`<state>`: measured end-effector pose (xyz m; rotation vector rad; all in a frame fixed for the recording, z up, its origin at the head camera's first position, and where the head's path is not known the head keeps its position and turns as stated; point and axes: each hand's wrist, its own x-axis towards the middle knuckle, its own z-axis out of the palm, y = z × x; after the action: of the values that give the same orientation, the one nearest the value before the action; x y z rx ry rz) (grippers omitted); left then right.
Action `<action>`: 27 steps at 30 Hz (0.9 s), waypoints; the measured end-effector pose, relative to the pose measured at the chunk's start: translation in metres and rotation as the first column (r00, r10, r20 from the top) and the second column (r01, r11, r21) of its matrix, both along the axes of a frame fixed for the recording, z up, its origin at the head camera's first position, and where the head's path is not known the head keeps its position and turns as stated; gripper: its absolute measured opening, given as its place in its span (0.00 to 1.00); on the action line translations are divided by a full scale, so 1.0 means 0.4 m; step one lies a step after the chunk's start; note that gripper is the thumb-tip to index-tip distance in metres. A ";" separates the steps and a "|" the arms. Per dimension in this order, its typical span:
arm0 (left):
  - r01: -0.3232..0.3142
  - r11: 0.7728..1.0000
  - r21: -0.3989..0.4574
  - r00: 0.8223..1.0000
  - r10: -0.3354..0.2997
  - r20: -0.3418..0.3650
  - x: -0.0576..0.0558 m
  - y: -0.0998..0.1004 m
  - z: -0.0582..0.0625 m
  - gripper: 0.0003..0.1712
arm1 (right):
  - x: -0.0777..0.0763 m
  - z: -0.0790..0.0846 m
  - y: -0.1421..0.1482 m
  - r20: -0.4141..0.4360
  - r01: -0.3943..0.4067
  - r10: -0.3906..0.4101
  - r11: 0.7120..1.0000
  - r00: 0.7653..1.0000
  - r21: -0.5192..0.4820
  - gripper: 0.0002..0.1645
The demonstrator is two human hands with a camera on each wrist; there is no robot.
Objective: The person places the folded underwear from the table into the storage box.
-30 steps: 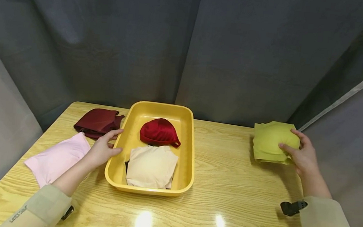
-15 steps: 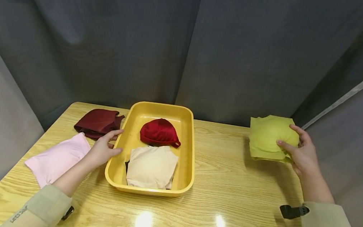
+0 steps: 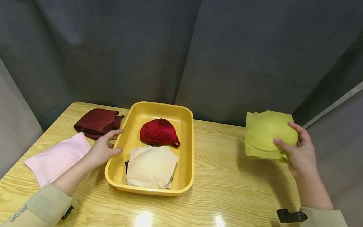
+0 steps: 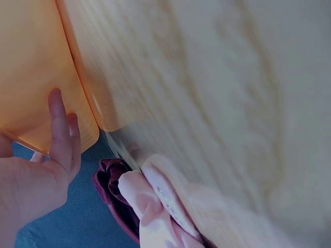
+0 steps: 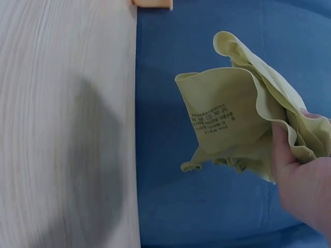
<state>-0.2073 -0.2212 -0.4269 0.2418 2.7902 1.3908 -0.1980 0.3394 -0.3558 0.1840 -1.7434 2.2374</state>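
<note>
A folded yellow-green bra (image 3: 265, 133) is held in the air over the right back of the table. My right hand (image 3: 302, 154) pinches its right edge, thumb in front; the other fingers are mostly hidden behind it. In the right wrist view, printed text shows on the bra's inner cloth (image 5: 212, 116). At the left rim of the yellow basin (image 3: 192, 157), my left hand (image 3: 102, 151) rests with fairly straight fingers. In the left wrist view, fingers (image 4: 61, 137) lie along the basin's outer wall. Inside the basin sit a red satin bra (image 3: 159, 131) and a folded beige one (image 3: 151, 166).
Left of the basin lie a folded maroon bra (image 3: 98, 121) and a pink bra (image 3: 61, 159), partly behind my left forearm. A grey curtain (image 3: 135, 44) hangs behind the wooden table (image 3: 221, 178). Bare wood lies between the basin and my right hand.
My right hand has lifted the yellow-green bra higher and carried it slightly left. The left hand and the basin stay in place.
</note>
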 end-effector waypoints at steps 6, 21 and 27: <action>0.004 1.000 0.001 1.000 -0.004 0.004 0.002 0.000 0.002 0.37 | 0.013 0.023 -0.043 -0.006 0.005 -0.005 1.000 1.000 -0.027 0.42; 0.003 1.000 0.007 1.000 -0.003 -0.002 0.001 0.001 0.003 0.37 | 0.047 0.076 -0.147 -0.068 -0.030 0.024 0.996 0.997 -0.086 0.41; 0.006 1.000 0.012 1.000 -0.006 0.001 0.000 0.002 0.003 0.37 | 0.058 0.085 -0.189 -0.091 -0.054 0.048 0.997 0.995 -0.061 0.40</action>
<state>-0.2071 -0.2204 -0.4256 0.2499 2.7787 1.4060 -0.1747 0.2639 -0.3217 0.3137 -1.6371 2.2798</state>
